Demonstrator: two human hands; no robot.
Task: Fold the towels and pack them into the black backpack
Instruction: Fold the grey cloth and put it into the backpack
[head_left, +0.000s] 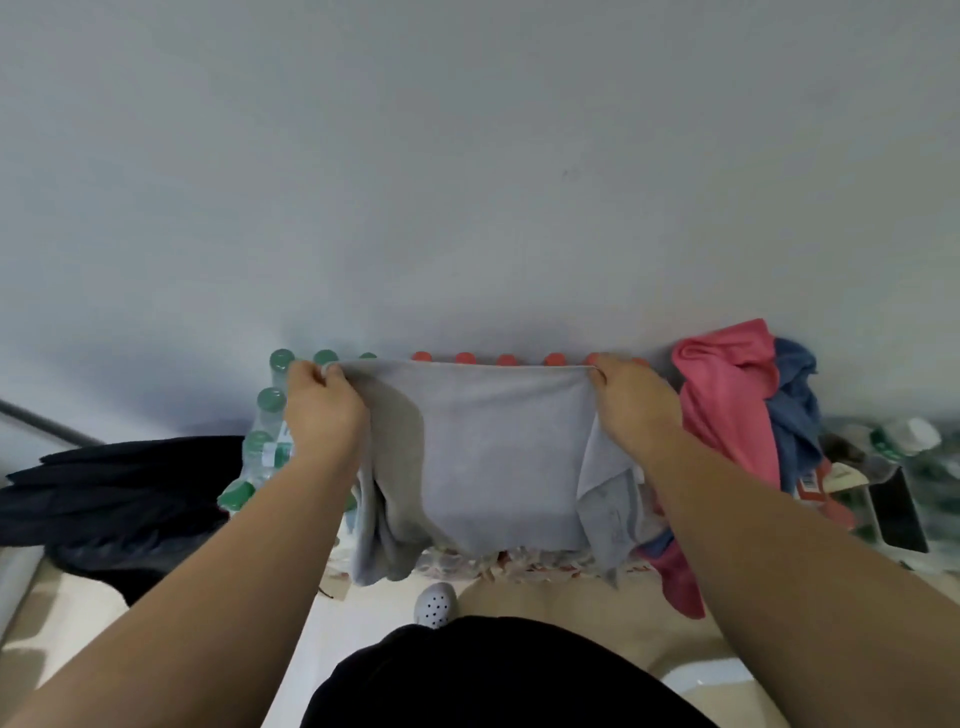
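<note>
fingers (332, 375) pinch grey towel (488, 447) crosswise

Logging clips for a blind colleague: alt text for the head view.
The left hand and right hand hold a grey towel stretched by its top corners. A pink towel and a blue towel lie heaped at right, the black backpack at left.

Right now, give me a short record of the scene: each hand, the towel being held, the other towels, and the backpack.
left hand: grips one top corner of the grey cloth towel
right hand: grips the other top corner
towel state: stretched between the hands, lower part hanging loose
waiting towels: pink cloth towel and blue cloth towel, heaped at right
bag: black fabric backpack, lying at left
behind: green-capped plastic bottles
</note>
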